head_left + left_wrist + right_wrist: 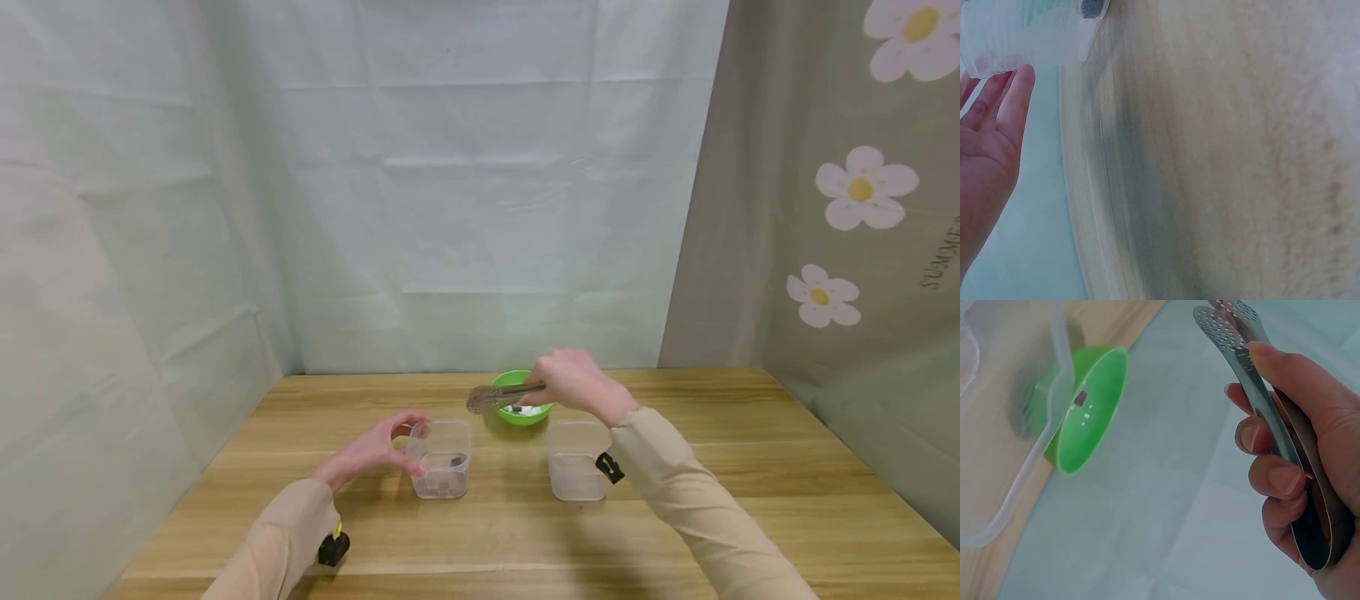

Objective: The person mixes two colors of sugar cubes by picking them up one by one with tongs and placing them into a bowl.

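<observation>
My left hand (382,446) holds a clear plastic container (441,488) by its left side, thumb near the front and fingers toward the back. Inside it lies a small dark piece (457,461), also visible through the wall in the left wrist view. My right hand (573,383) grips metal tongs (1282,434) with perforated tips, fingers wrapped round both arms. In the head view the tongs' tips point left, over the left edge of a green bowl (523,419). White and dark bits (522,409) lie in that bowl.
A second clear container (577,485) stands on the wooden table (510,542), in front of the bowl and below my right forearm. Pale cloth (480,208) hangs behind the table, and a flower-printed curtain (787,200) hangs on the right.
</observation>
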Tool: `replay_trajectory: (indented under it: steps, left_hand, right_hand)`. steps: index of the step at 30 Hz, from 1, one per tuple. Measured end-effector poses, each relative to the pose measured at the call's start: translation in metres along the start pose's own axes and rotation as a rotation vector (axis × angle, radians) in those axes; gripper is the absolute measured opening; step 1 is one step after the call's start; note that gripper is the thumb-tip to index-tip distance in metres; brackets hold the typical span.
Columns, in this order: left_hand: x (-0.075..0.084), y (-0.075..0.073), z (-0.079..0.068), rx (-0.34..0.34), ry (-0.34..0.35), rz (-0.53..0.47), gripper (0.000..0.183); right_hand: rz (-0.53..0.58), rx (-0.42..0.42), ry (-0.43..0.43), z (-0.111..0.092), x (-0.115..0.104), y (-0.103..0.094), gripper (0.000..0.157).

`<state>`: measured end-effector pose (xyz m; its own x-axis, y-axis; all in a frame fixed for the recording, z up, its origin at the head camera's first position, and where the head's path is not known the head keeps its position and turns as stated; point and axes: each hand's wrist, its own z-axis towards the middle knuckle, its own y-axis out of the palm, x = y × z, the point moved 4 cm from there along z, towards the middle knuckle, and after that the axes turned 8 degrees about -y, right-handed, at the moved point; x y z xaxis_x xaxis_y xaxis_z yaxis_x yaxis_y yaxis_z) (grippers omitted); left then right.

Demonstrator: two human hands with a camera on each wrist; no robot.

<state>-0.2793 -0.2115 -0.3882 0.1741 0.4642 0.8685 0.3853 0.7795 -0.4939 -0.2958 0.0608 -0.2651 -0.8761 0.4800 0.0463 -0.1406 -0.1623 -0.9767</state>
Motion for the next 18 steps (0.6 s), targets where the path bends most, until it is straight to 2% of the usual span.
replay_trajectory:
  steps: [6, 13, 18]
  left_hand:
    - [-0.003, 0.000, 0.001, 0.001, -0.010, -0.006, 0.074]
    - [-0.002, 0.000, -0.001, 0.008, -0.002, 0.004, 0.076]
    - [-0.003, 0.000, -0.001, 0.004, 0.009, 0.002, 0.076]
  right_hand:
    - [-0.027, -0.017, -0.038, 0.009, -0.012, 0.001, 0.021]
    - [-0.049, -0.024, -0.133, 0.022, -0.028, 0.011, 0.021]
    - [-0.044, -0.090, -0.117, 0.031, -0.035, 0.020, 0.018]
